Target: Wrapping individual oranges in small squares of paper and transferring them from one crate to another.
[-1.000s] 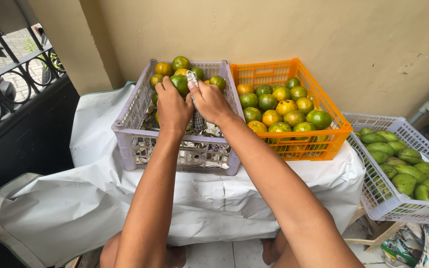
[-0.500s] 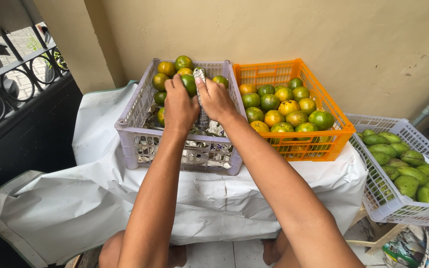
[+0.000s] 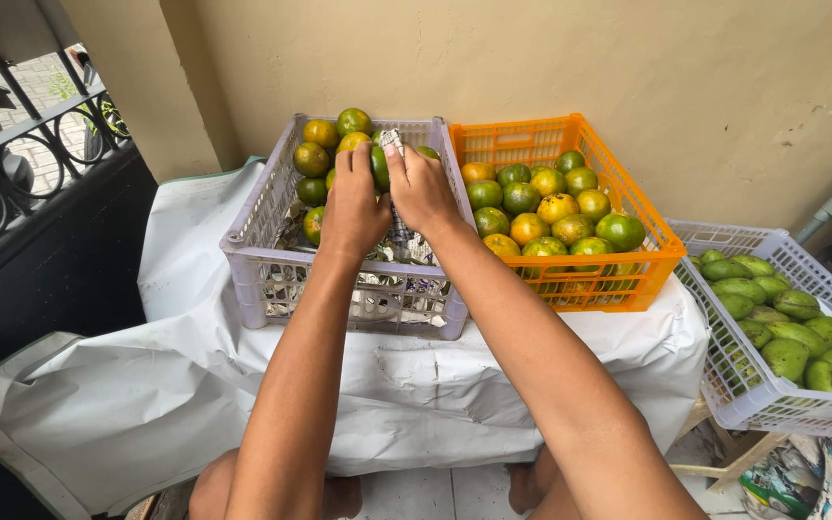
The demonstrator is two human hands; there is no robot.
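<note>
A lavender plastic crate (image 3: 262, 260) lined with crumpled newspaper (image 3: 406, 248) stands on a white-covered table and holds green and yellow oranges (image 3: 321, 133) piled at its far end. Both my hands reach into it. My left hand (image 3: 353, 202) is cupped around a dark green orange (image 3: 378, 166) at the edge of the pile. My right hand (image 3: 423, 188) sits right beside it, fingers pinching a raised piece of the newspaper (image 3: 392, 140). The hands touch each other over the orange.
An orange crate (image 3: 628, 279) full of oranges sits right of the lavender one. A lower white crate of green mangoes (image 3: 772, 404) stands at far right. White sheet (image 3: 146, 385) drapes the table; a black metal railing (image 3: 40, 125) is at left, a beige wall behind.
Both hands have shifted slightly farther into the lavender crate toward the orange pile, still together, with the piece of newspaper staying at the right hand's fingertips.
</note>
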